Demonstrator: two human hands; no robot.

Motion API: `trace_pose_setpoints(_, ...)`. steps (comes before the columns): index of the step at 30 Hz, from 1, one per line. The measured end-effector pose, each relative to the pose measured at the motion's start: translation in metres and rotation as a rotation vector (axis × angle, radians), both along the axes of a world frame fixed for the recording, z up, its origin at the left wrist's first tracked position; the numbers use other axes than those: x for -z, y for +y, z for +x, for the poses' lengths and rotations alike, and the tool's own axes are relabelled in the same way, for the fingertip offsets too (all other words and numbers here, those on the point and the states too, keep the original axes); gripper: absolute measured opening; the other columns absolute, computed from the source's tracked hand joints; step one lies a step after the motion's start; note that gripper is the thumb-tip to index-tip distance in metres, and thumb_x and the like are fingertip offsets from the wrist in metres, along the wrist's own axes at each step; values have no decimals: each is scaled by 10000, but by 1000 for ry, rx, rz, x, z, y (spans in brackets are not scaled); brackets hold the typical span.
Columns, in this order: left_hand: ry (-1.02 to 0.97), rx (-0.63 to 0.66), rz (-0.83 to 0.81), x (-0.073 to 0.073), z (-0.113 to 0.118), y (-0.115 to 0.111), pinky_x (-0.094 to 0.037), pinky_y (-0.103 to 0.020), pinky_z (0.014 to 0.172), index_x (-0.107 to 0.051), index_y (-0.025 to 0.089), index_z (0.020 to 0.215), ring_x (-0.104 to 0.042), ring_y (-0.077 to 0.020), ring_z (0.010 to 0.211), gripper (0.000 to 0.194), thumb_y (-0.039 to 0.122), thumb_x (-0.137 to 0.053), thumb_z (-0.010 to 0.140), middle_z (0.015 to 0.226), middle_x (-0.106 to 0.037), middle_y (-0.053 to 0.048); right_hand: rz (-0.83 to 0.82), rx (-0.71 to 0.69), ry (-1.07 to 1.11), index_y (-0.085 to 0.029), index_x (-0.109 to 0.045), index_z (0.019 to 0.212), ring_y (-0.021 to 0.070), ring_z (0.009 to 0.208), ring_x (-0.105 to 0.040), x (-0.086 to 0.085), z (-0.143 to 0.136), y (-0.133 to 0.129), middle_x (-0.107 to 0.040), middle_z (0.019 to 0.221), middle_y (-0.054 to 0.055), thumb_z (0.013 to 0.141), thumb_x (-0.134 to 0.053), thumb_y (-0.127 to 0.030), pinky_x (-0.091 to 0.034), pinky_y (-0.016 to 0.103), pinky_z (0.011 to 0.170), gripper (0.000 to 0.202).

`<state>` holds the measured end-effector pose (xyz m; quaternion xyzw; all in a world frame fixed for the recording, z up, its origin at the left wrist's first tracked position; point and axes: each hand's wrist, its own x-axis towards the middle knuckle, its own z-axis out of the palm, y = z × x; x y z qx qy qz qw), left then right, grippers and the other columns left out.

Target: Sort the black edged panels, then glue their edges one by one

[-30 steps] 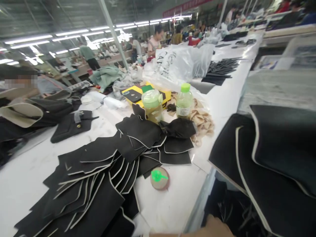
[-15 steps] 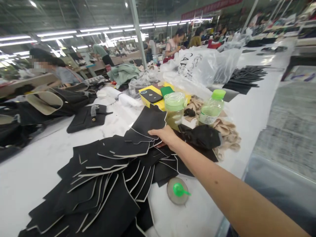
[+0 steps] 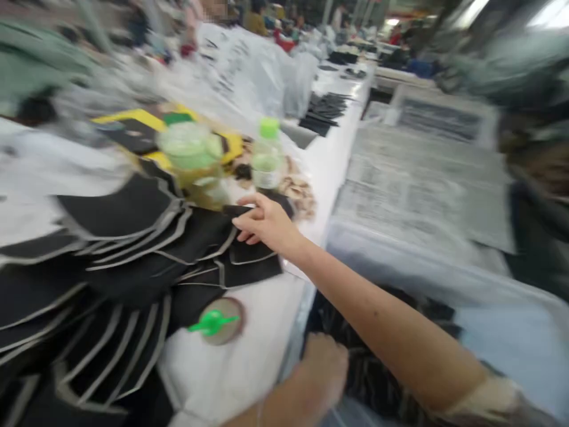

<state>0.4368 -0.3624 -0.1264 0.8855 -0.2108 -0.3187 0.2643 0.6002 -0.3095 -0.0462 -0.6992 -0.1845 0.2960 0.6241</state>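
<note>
My right hand (image 3: 262, 222) hovers over or rests on the right end of the fanned black pieces (image 3: 128, 207) with pale edges. Its fingers are curled, and a dark bit shows between them, too blurred to name. My left hand (image 3: 324, 362) is low in the view, beside the table edge and over a plastic-lined bin (image 3: 498, 332) holding dark items; motion blur hides its fingers. A round disc with a green piece on it (image 3: 216, 323) lies on the white table (image 3: 253, 350), in front of the black pieces.
Behind the black pieces stand a green-lidded jar (image 3: 191, 154) and a green-capped bottle (image 3: 267, 157). Beige cloth scraps (image 3: 300, 190), a yellow box (image 3: 146, 118) and a big clear plastic bag (image 3: 249, 71) are near them. Grey sheets (image 3: 413, 178) lie to the right.
The view has swung right. My right hand has left the upper black pieces for the right end of the pile. My left hand has come into view over the bin.
</note>
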Motion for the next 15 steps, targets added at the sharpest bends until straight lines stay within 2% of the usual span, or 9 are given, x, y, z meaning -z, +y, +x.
trace_pose_setpoints(2, 6, 80, 87, 4, 0, -15, -506, -467, 875, -630, 92, 1101, -621, -306, 1044, 286, 98, -455, 875, 1062, -656, -188, 41, 47, -37, -201, -541, 1086, 107, 672, -667, 6, -1, -74, -672, 847, -3, 854, -609, -297, -544, 198, 604, 260)
trace_pose_setpoints(4, -19, 120, 152, 11, 6, -23, -503, -465, 858, -623, 113, 1122, -626, -311, 1029, 344, 58, -411, 858, 1063, -658, -181, -59, 165, -57, -199, -536, 1133, 112, 730, -675, 19, -10, -155, -681, 939, 26, 901, -550, -374, -551, 220, 674, 291)
trace_pose_setpoints(6, -40, 160, 200, 17, 11, -26, -500, -461, 846, -618, 122, 1134, -629, -314, 1021, 375, 48, -378, 856, 1059, -657, -173, -359, 304, -54, -208, -495, 1229, 114, 814, -678, 44, -26, -233, -669, 1060, 52, 953, -461, -397, -546, 228, 738, 336)
trace_pose_setpoints(8, -34, 201, 232, 21, 12, -25, -502, -456, 840, -615, 130, 1147, -629, -315, 1022, 384, 68, -357, 870, 1066, -655, -164, -876, 353, 12, -235, -460, 1298, 108, 925, -664, 81, -49, -302, -650, 1142, 45, 988, -387, -353, -525, 228, 822, 340)
trace_pose_setpoints(9, -24, 217, 244, 23, 12, -25, -503, -455, 839, -611, 139, 1162, -629, -314, 1027, 390, 83, -348, 880, 1076, -654, -158, -1014, 385, 58, -199, -495, 1273, 146, 981, -654, 103, -62, -331, -649, 1139, 76, 961, -456, -314, -515, 273, 871, 335)
trace_pose_setpoints(12, -1, 252, 299, 26, 10, -24, -506, -447, 859, -581, 150, 1240, -630, -304, 1037, 428, 109, -323, 901, 1111, -650, -151, -1277, 479, 135, -103, -500, 1293, 322, 1209, -527, 161, -108, -397, -536, 1288, 219, 815, -676, -266, -423, 480, 1003, 535)
trace_pose_setpoints(14, 2, 269, 340, 29, 10, -26, -507, -449, 870, -553, 146, 1294, -633, -300, 1038, 460, 114, -300, 910, 1124, -647, -155, -1395, 531, 148, -105, -420, 1379, 416, 1310, -394, 187, -138, -425, -389, 1412, 274, 779, -711, -272, -363, 603, 1003, 687)
trace_pose_setpoints(15, 6, 277, 357, 30, 11, -27, -506, -454, 877, -543, 144, 1311, -634, -300, 1040, 469, 120, -295, 914, 1129, -647, -158, -1429, 540, 140, -119, -387, 1409, 431, 1329, -358, 196, -150, -434, -342, 1443, 276, 790, -698, -278, -353, 626, 994, 710)
